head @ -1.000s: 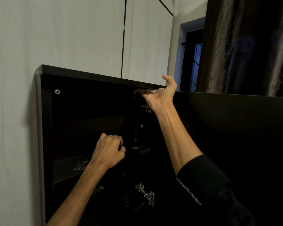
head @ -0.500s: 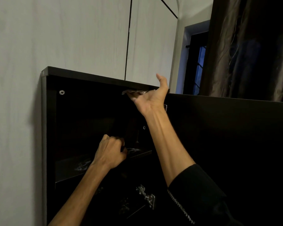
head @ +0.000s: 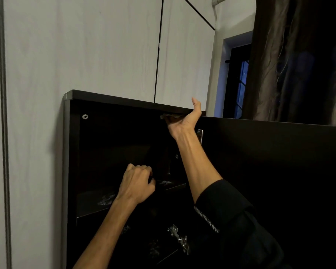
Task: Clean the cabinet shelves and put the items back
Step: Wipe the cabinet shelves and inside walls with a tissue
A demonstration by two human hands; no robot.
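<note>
Under the top panel [head: 128, 102] of the dark cabinet [head: 72, 171]: right hand [head: 182, 123] palm up, pressing a crumpled pale cloth [head: 170, 116] against the panel's underside, near its right end. Thumb sticking up past the front edge; fingers under the cloth, mostly hidden, so cannot tell whether flat or curled round it. Black sleeve [head: 231, 220] with a zigzag-stitched cuff pushed back on that forearm.

Lower, at the shelf [head: 97, 204] front: left hand [head: 138, 185] fisted, fingers curled tight, knuckles up, resting at the shelf edge. Nothing clearly visible inside the fist; too dark to tell.

On the shelf surface: whitish smears either side of the left hand. Interior very dark, contents unreadable. Screw head [head: 85, 116] on the inside of the left wall near the top. Metal hinge [head: 179, 239] low, centre. Open door [head: 270, 171] swung out to the right, dark, with a hinge plate [head: 200, 133] just beside the right wrist.

Behind: pale panelled wall [head: 85, 45], window [head: 239, 80], brown curtain [head: 299, 55] upper right.
</note>
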